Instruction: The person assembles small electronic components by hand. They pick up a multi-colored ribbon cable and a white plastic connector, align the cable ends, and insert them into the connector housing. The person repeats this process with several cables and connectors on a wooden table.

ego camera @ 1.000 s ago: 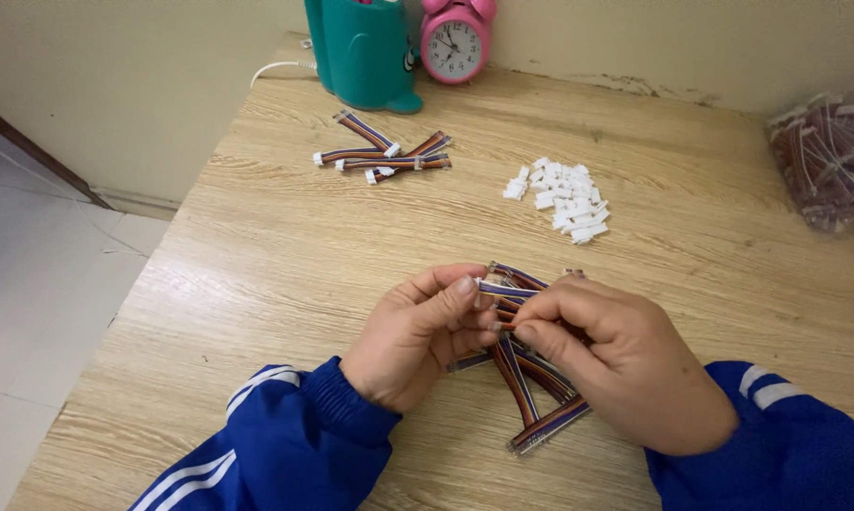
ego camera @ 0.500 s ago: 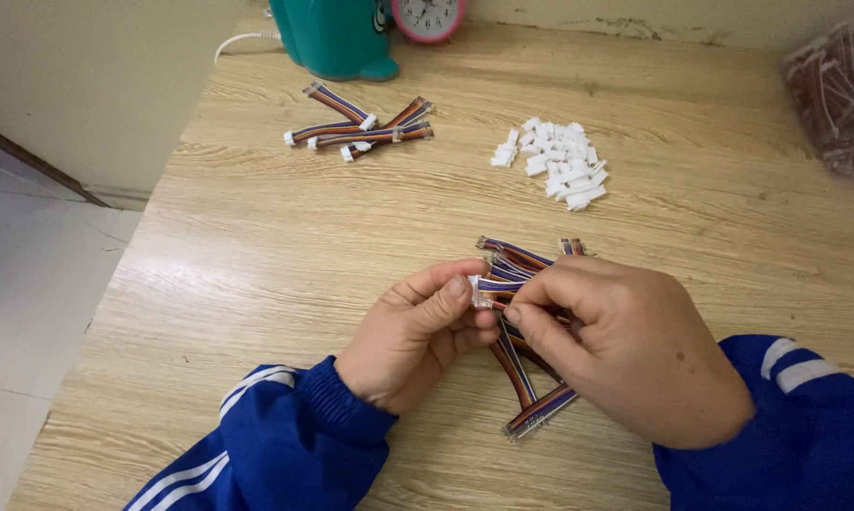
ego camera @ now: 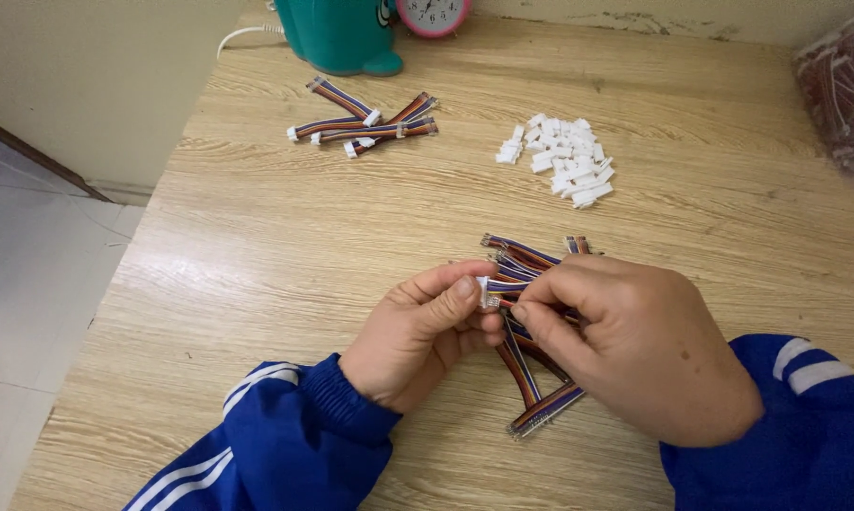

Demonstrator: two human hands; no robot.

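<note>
On the wooden bench (ego camera: pixel 257 246), a teal appliance (ego camera: pixel 337 33) and a pink clock (ego camera: pixel 434 11) stand at the far edge, and a bag of cables (ego camera: pixel 844 90) lies far right. Near the middle, the left hand (ego camera: pixel 427 331) and right hand (ego camera: pixel 626 341) meet over a loose bundle of cables (ego camera: pixel 531 378), their fingers (ego camera: pixel 460 289) pinched together on one white-tipped cable (ego camera: pixel 501 285). Farther off lie finished cables (ego camera: pixel 365 123) on the left and a heap of white connectors (ego camera: pixel 564 170) to their right.
</note>
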